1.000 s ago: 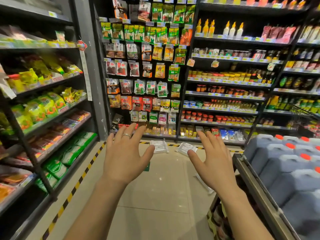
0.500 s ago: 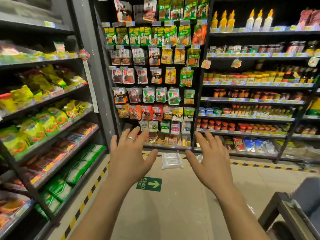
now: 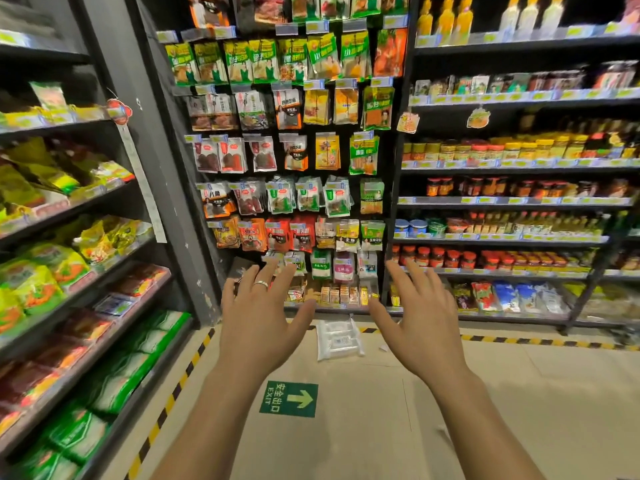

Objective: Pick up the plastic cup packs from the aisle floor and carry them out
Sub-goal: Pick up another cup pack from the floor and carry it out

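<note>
1 clear crinkly rect. cup pack (image 3: 338, 339), L hand (image 3: 259, 327), R hand (image 3: 420, 336) splayed, empty

I see a clear, glossy plastic cup pack (image 3: 337, 341) at centre frame on the smooth, matt beige floor (image 3: 485, 410); shiny plastic snack bags (image 3: 38, 282) at left.

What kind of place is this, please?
Most likely a grocery store aisle: dark metal shelves with yellow price tags, rows of red-lidded glass jars, and hanging colourful snack packets.
</note>
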The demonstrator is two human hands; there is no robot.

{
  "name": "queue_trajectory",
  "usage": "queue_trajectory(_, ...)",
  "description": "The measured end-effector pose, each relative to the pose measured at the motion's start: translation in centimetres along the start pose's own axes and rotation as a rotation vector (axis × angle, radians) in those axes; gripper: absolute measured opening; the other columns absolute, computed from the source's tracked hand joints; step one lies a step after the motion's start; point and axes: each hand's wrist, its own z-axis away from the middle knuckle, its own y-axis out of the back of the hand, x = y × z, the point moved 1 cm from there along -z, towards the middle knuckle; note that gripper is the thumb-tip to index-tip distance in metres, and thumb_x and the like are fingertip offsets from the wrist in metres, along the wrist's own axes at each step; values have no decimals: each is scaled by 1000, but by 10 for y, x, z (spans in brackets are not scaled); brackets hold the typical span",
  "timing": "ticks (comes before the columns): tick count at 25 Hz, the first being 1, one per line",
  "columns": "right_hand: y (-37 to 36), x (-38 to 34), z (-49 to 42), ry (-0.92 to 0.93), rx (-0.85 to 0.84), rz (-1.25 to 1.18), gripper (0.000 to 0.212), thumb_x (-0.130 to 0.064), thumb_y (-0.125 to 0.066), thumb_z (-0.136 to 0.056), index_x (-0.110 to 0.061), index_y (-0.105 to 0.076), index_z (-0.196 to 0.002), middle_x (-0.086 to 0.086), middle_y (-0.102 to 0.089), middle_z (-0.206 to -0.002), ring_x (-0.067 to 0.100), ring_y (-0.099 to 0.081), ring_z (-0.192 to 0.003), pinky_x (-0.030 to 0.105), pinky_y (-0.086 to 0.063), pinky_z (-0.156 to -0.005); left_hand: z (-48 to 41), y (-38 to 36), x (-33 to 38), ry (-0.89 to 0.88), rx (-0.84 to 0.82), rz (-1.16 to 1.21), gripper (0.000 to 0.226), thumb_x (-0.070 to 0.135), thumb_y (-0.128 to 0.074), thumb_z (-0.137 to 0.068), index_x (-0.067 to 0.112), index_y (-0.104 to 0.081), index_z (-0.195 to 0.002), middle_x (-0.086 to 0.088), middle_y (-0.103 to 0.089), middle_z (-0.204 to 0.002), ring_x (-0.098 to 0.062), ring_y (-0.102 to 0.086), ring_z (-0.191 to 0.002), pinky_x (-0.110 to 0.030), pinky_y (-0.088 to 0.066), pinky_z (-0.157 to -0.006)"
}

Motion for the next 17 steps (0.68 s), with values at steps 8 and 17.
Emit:
queue_trajectory(8, -98, 3, -133, -54, -43, 84, 74, -67, -25, -86, -40, -14, -154, -4, -12, -163, 26, -3, -150, 48, -10, -118, -160, -103, -47, -61, -37, 64, 73, 73, -25, -87, 37, -32, -150, 6, -29, -159, -20, -19, -148, -52, -9, -119)
queue_trajectory(17, -195, 0, -305, -132, -37, 151, 73, -65, -27, -87, -40, -12, -154, -1, -13, -163, 28, -5, -150, 49, -12, -119, -360, -183, -104, -205, -76, 33, 78, 71, -12, -83, 37, -26, -152, 5, -23, -161, -21, -14, -150, -51, -5, -120)
